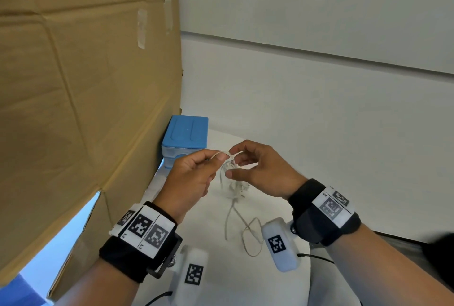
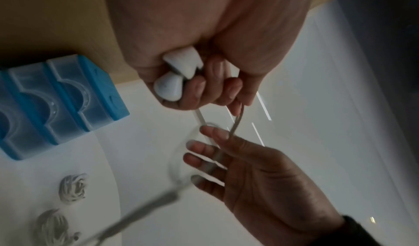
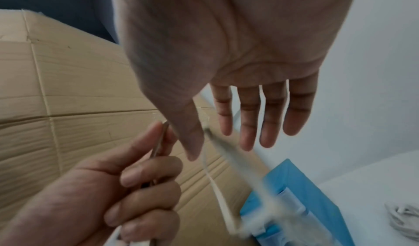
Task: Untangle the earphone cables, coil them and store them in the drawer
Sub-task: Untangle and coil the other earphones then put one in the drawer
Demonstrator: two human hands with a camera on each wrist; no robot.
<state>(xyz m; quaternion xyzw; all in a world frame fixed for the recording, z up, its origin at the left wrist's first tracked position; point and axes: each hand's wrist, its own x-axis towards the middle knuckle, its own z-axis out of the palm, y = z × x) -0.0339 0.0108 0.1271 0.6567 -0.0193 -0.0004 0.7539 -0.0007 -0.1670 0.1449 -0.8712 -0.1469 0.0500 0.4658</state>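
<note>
A white earphone cable [image 1: 228, 219] hangs between my two hands above the white table [image 1: 344, 158], and its lower end lies in loose loops on the table. My left hand [image 1: 194, 175] pinches the cable between thumb and forefinger. Its other fingers curl round two white earbuds [image 2: 179, 74]. My right hand [image 1: 260, 170] is beside it with straight, spread fingers [image 3: 249, 115]; the cable [image 2: 237, 122] runs across its forefinger. The blue drawer unit [image 1: 185, 133] stands behind the hands, its clear drawers [image 2: 56, 97] shut.
A large cardboard box [image 1: 86, 84] walls off the left side, right against the drawer unit. Two coiled white cable bundles [image 2: 72, 187] lie on the table near the drawers. A pale wall [image 1: 319, 23] stands behind the table.
</note>
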